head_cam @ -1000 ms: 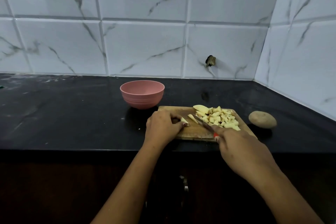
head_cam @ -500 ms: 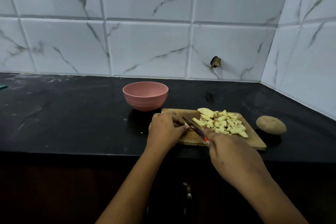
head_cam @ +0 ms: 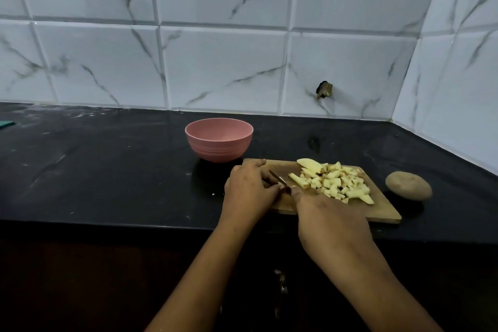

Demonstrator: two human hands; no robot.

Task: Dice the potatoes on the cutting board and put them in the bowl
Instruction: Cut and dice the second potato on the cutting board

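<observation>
Gripping a small knife [head_cam: 279, 182] with a dark blade, the right hand [head_cam: 331, 219] is closed round the handle, which is almost wholly hidden under the fingers, and the blade angles up and left over the rectangular wooden cutting board [head_cam: 377, 207]. The left hand [head_cam: 249, 188] rests curled at the board's left end, its fingertips pressed down right beside the blade; whether a potato piece is pinned beneath them I cannot tell. Just right of the blade lies the heap of pale yellow diced potato pieces [head_cam: 338, 183], with a few longer slices at its far and near edges. The round pink bowl [head_cam: 218, 140] stands on the black stone counter [head_cam: 94, 170] just behind the board's left corner. A whole unpeeled brown potato [head_cam: 408, 185] lies off the board's right side.
</observation>
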